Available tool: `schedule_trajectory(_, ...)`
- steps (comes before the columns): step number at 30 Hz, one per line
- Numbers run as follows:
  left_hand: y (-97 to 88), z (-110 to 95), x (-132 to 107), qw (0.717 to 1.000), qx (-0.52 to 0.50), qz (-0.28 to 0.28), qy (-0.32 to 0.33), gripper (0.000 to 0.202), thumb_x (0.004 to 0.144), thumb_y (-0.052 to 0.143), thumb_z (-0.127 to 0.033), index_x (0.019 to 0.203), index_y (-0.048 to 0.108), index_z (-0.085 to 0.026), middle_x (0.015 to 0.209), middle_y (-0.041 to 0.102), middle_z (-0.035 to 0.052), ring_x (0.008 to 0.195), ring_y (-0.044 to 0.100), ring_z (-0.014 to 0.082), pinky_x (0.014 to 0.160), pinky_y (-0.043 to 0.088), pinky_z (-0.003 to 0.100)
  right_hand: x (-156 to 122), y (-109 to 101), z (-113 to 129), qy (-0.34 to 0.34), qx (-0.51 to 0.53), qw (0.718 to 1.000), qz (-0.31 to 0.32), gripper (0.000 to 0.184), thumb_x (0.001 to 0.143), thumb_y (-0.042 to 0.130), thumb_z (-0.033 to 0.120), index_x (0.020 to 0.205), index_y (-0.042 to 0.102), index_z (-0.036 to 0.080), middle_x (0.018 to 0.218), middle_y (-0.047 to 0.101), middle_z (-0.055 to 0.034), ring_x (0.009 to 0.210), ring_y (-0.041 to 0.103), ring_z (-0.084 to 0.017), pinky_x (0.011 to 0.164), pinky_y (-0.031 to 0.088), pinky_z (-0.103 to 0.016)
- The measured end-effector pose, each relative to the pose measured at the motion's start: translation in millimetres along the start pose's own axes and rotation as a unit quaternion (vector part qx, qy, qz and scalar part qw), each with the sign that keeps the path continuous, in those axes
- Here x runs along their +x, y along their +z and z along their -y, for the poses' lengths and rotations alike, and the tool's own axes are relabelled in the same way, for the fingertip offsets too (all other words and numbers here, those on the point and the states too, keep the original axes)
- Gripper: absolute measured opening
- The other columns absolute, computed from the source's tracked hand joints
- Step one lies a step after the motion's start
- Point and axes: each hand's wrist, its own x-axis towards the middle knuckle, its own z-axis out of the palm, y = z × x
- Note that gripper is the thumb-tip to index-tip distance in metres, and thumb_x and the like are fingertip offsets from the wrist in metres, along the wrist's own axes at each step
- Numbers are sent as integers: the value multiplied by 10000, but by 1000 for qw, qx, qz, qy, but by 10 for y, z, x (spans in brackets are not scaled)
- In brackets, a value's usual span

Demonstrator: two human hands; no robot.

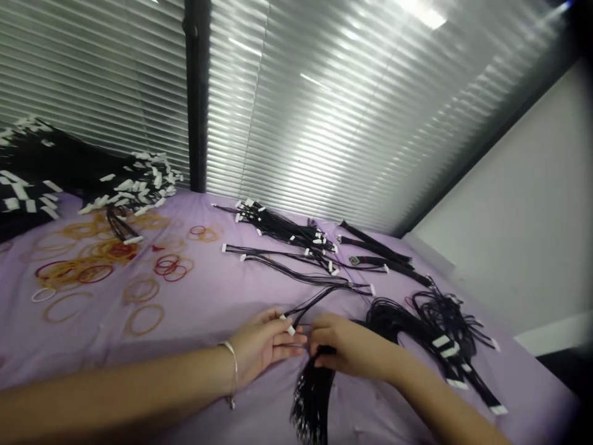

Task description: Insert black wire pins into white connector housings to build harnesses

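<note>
My left hand pinches the white connector of a thin black cable between thumb and fingers. The cable's wires run up to the right, across the purple cloth. Close beside it, my right hand is closed, its fingers curled over a thick bundle of black cables. Silvery wire ends hang from the bundle toward me, and more black cable lies behind the right wrist. What exactly sits between the right fingertips is partly hidden.
A purple cloth covers the table. Rubber bands lie scattered at left, beside a large heap of black cables. Loose cables lie at the centre back. Cable bundles lie at right. Window blinds rise behind.
</note>
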Motion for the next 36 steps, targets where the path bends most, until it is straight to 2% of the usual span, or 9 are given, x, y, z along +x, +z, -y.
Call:
schedule_trajectory(3, -13, 5, 13, 1000, -3, -18, 1, 198, 798, 702, -116, 766, 511, -153, 811, 696, 65, 794, 706, 189, 778, 577, 330, 69, 11, 45, 12, 25, 999, 25, 99, 761, 704, 114, 821, 672, 186, 900, 639, -26, 861, 604, -167, 749, 484, -284)
schedule_trajectory(8, -35, 17, 40, 1000, 18, -2, 10, 336, 662, 856, -234, 780, 558, -131, 788, 668, 32, 831, 692, 177, 783, 580, 290, 45, 79, 43, -25, 45, 999, 7, 36, 847, 619, 144, 858, 632, 175, 975, 618, -51, 934, 563, -180, 829, 482, -323)
schedule_trajectory(12, -34, 28, 25, 997, 78, 17, 11, 265, 750, 787, -267, 856, 585, -133, 819, 686, 46, 766, 681, 134, 743, 570, 222, -2, 82, 21, -14, 93, 995, -16, 99, 926, 509, 148, 940, 607, 154, 981, 644, -39, 948, 582, -156, 860, 489, -307)
schedule_trajectory(15, -47, 21, 15, 983, 177, 13, 49, 139, 858, 666, -266, 856, 616, -137, 776, 683, 41, 719, 654, 101, 688, 552, 154, 3, 89, 33, 21, 138, 988, -70, 115, 936, 495, 161, 939, 609, 155, 938, 687, -10, 864, 631, -116, 786, 510, -237)
schedule_trajectory(19, -38, -15, 25, 958, 273, 15, 82, 104, 894, 570, -221, 832, 621, -155, 713, 665, 16, 658, 623, 88, 621, 526, 119, -9, 100, 65, 22, 134, 977, -164, 108, 906, 561, 167, 960, 647, 206, 925, 717, 51, 795, 661, -56, 708, 498, -138)
schedule_trajectory(22, 5, -50, 33, 952, 295, 26, 72, 120, 900, 525, -194, 820, 607, -157, 701, 666, 16, 677, 644, 103, 662, 543, 146, -19, 77, 99, 32, 129, 970, -204, 162, 883, 588, 142, 989, 669, 235, 927, 721, 57, 778, 659, -54, 697, 493, -137)
schedule_trajectory(26, 49, -84, 17, 960, 275, 32, 44, 154, 899, 462, -99, 812, 582, -142, 690, 656, 12, 660, 644, 88, 646, 539, 131, 3, 40, 153, 74, 135, 957, -245, 99, 826, 614, 104, 851, 672, 179, 767, 676, 33, 663, 604, -54, 607, 461, -160)
schedule_trajectory(31, 52, -95, -7, 964, 262, 32, 34, 207, 907, 410, -15, 805, 556, -121, 672, 631, -1, 625, 620, 63, 630, 532, 118, 29, 24, 168, 126, 181, 948, -227, 102, 781, 639, 84, 753, 677, 175, 682, 643, 49, 623, 566, -41, 582, 430, -155)
schedule_trajectory(36, 49, -82, -11, 965, 256, 41, 41, 220, 918, 406, -8, 782, 535, -123, 668, 630, -8, 615, 618, 56, 617, 525, 115, 34, 53, 103, 162, 251, 931, -210, 44, 795, 655, 142, 796, 682, 177, 725, 664, 46, 648, 584, -43, 599, 452, -137)
